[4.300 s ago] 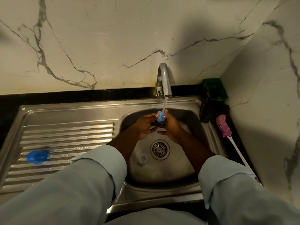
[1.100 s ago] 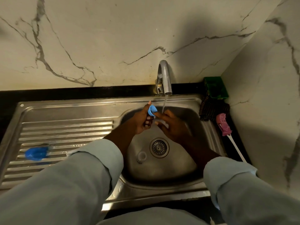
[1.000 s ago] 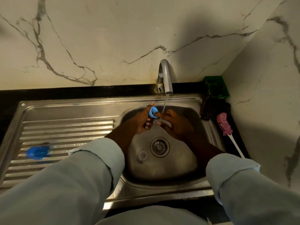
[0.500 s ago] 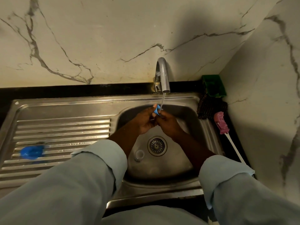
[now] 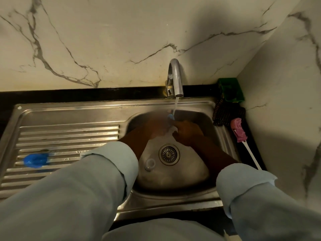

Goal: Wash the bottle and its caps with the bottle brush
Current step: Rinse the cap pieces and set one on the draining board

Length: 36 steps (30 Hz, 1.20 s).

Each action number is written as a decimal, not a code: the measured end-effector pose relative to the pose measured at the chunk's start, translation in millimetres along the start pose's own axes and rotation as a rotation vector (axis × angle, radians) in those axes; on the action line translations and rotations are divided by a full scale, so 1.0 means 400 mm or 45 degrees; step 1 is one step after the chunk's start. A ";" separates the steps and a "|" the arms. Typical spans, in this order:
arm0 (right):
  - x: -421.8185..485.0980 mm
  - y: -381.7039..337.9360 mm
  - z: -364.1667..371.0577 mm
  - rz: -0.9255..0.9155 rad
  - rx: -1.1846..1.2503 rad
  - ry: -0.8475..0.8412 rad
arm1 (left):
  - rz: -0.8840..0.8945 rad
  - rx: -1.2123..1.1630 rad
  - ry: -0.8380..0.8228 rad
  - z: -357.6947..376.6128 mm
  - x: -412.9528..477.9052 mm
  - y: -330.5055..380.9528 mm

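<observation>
Both hands are over the steel sink basin (image 5: 194,180), under the running tap (image 5: 175,79). My left hand (image 5: 156,126) is blurred and pinches a small blue cap (image 5: 170,117) right in the water stream. My right hand (image 5: 187,132) sits beside it, fingers curled and touching the cap from the right. A small clear cap (image 5: 150,164) lies on the basin floor left of the drain (image 5: 168,154). The bottle brush (image 5: 238,130), pink head and white handle, lies on the counter to the right of the sink. A blue piece (image 5: 35,160) rests on the drainboard at far left.
A green container (image 5: 231,90) stands in the back right corner with a dark scrubber mat (image 5: 224,114) in front of it. The ribbed drainboard (image 5: 69,136) stretches left of the basin. Marble walls close in behind and to the right.
Half a second ago both hands pinched the blue cap together under the stream; now the left hand is moving, blurred, and the right hand has drawn slightly to the right.
</observation>
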State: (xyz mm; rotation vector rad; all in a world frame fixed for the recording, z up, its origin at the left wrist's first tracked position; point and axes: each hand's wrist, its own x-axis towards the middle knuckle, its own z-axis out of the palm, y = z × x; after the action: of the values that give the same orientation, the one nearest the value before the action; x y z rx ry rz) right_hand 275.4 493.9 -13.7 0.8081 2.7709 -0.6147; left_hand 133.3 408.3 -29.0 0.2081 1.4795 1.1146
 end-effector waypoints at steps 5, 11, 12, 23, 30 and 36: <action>-0.007 -0.050 -0.043 0.474 1.762 -0.408 | 0.161 -0.101 -0.118 0.018 0.001 -0.013; -0.004 -0.032 -0.039 0.224 0.872 -0.296 | 0.102 -0.128 0.027 0.025 0.011 0.007; 0.005 -0.008 -0.020 0.086 0.320 -0.246 | 0.044 -0.071 0.066 0.017 0.010 0.003; 0.012 -0.051 -0.025 0.485 1.629 -0.455 | 0.178 -0.115 -0.003 0.016 0.015 -0.022; 0.027 -0.015 0.012 0.256 1.037 0.004 | 0.130 -0.229 0.112 0.032 0.024 0.000; -0.001 0.016 0.070 0.107 0.481 0.633 | -0.066 -0.616 0.144 0.049 0.031 -0.003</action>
State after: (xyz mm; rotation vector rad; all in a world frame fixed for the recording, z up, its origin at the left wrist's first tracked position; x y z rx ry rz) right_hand 281.3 486.3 -41.0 1.3042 3.0711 -1.0693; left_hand 147.1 425.9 -34.8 -0.2322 1.2603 1.4220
